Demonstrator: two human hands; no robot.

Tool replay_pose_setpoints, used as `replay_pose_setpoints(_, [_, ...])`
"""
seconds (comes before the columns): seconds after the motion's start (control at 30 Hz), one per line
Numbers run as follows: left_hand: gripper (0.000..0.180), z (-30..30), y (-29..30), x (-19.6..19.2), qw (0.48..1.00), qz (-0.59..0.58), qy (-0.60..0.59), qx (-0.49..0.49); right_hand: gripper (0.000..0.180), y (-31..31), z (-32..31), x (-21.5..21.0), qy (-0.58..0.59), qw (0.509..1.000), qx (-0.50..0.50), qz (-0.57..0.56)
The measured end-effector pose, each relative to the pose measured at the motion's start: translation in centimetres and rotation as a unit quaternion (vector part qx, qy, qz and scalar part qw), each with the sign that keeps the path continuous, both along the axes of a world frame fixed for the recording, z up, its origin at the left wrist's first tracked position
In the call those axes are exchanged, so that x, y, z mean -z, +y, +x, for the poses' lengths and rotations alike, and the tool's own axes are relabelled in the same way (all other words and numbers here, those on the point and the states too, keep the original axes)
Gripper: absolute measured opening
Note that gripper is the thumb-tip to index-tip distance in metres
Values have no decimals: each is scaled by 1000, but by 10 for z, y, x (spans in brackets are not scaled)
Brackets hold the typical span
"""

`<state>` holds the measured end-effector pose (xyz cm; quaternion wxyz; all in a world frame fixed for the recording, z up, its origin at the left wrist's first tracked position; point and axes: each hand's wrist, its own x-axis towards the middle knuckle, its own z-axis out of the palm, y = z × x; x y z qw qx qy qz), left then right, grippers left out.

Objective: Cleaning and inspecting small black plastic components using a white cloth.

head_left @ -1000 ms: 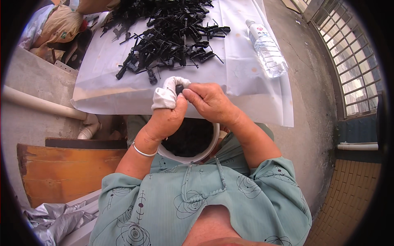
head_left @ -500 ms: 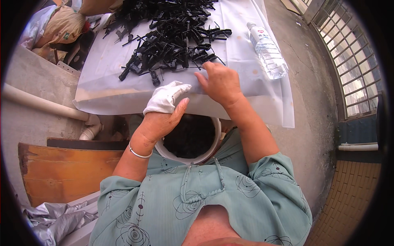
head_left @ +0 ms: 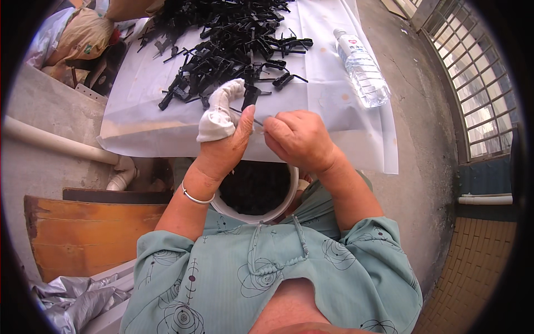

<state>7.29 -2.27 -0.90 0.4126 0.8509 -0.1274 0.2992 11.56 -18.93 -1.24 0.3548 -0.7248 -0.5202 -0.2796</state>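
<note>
My left hand (head_left: 221,125) wears a white glove over its fingers, with the thumb bare. It is closed on a black plastic part (head_left: 251,96), held between thumb and gloved fingers above the near side of the table. From the part a thin dark strip (head_left: 248,116) runs toward my right hand (head_left: 302,138). The bare fingers of that hand are pinched around the strip's end, which they mostly hide. Just beyond both hands lies a heap of similar black plastic parts (head_left: 222,61), several with thin stems sticking out.
White sheeting (head_left: 367,139) covers the table. A clear water bottle (head_left: 361,69) lies at its right side. Below the near edge, between my knees, a white bucket (head_left: 288,205) holds dark contents. A pipe (head_left: 55,139) and an orange-brown board (head_left: 94,236) are at left.
My right hand has drawn back from the heap toward my left hand and now pinches a thin strip. The left hand has closed on a black plastic part.
</note>
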Motion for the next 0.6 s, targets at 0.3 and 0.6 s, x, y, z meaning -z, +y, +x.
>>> replay_pose_setpoints(0.3, [25, -21, -8, -9, 891, -328, 277, 145, 15, 14, -3, 6, 442, 888, -7, 128])
replay_pose_setpoints(0.6, [25, -21, -12, -2, 956, -218, 197, 21, 23, 14, -5, 6, 403, 911, -53, 75])
